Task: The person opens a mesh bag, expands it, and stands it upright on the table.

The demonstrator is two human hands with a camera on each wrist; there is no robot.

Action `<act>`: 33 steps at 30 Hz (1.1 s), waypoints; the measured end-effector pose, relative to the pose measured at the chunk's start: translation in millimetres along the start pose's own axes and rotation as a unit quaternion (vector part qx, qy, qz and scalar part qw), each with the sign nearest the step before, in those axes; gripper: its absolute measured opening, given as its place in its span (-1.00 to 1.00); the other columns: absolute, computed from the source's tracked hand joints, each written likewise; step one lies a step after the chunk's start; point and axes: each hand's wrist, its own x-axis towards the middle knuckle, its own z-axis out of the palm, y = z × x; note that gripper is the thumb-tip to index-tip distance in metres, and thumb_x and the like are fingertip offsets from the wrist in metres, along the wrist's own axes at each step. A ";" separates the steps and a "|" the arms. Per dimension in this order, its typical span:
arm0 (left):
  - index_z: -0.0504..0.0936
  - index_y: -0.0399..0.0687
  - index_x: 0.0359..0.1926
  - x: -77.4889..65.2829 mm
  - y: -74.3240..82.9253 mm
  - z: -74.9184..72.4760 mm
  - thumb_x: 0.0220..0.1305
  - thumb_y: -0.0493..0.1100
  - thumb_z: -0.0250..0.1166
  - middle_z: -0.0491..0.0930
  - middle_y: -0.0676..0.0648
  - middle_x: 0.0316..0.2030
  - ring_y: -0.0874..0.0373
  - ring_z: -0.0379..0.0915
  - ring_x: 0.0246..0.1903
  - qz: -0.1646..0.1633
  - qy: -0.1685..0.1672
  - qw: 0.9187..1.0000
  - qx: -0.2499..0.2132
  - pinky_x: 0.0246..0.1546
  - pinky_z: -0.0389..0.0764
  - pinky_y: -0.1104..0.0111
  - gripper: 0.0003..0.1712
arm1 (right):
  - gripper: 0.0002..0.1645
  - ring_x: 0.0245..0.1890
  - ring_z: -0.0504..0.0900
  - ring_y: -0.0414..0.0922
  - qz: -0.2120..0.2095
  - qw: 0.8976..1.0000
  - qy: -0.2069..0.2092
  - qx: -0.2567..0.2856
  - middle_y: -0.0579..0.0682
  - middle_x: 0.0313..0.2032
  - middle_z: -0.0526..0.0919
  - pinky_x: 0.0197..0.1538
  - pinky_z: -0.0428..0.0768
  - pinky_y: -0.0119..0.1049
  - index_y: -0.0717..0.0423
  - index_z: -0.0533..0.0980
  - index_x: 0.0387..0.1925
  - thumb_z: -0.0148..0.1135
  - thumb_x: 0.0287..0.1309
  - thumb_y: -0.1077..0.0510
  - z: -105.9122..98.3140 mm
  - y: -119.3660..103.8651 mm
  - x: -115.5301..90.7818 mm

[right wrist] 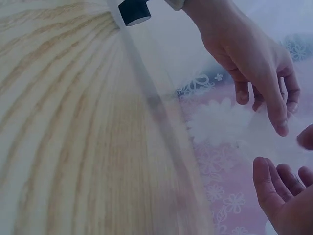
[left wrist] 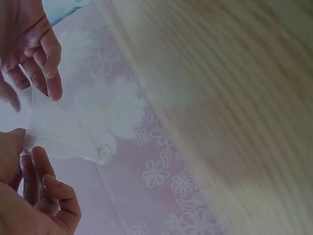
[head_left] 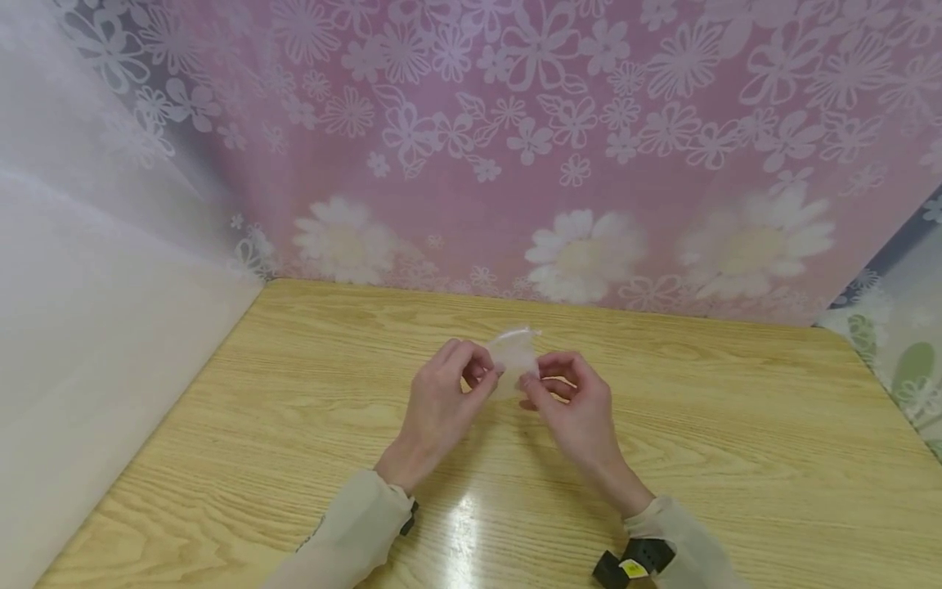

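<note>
A small translucent plastic bag (head_left: 515, 356) is held up between both hands above the wooden table. Its shiny upper edge faces away from me. The left hand (head_left: 445, 401) pinches the bag's left side between thumb and fingertips. At the right side, the right hand (head_left: 577, 405) holds the bag with its thumb in front and curled fingers at the edge. In the left wrist view the bag (left wrist: 63, 129) hangs between the left hand (left wrist: 41, 196) below and the right hand (left wrist: 34, 49) above, a small ring-like detail at its far corner. It looks faint in the right wrist view.
The wood-grain table (head_left: 294, 425) stretches around the hands. A pink floral curtain (head_left: 456, 180) hangs along its far edge, with whitish sheeting (head_left: 110, 327) at the left. Black straps with small devices sit on both wrists, the right device (head_left: 611, 568) showing a yellow label.
</note>
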 end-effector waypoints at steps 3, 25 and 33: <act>0.61 -0.05 -0.28 0.1 -0.3 -0.6 0.27 -0.23 0.47 0.57 0.04 -0.39 0.27 0.53 -0.44 0.015 -0.003 1.000 0.009 -0.47 0.54 0.53 -0.85 | -0.75 -0.29 0.80 -0.12 0.003 0.999 -0.011 0.034 0.04 -0.24 0.68 -0.25 0.80 -0.15 0.42 0.48 0.00 0.23 0.35 0.37 -5.1 -3.5 2.0; 0.68 0.00 -0.26 -0.8 -3.6 -1.1 0.26 -0.27 0.45 0.62 0.06 -0.31 0.29 0.67 -0.32 0.090 -0.039 0.994 0.041 -0.34 0.68 0.50 -0.88 | -0.82 -0.37 0.81 -0.16 0.178 0.980 0.008 0.088 -0.12 -0.36 0.77 -0.22 0.80 -0.18 0.27 0.56 -0.13 0.28 0.38 0.20 -15.9 -6.0 10.6; 0.65 0.00 -0.23 -1.2 -5.4 0.1 0.29 -0.23 0.44 0.60 0.07 -0.28 0.26 0.61 -0.32 0.060 -0.047 0.997 0.014 -0.37 0.68 0.41 -0.89 | -0.91 -0.36 0.82 -0.15 0.192 0.975 0.012 0.108 -0.12 -0.37 0.76 -0.22 0.80 -0.19 0.24 0.57 -0.16 0.25 0.38 0.27 -15.5 -5.1 11.3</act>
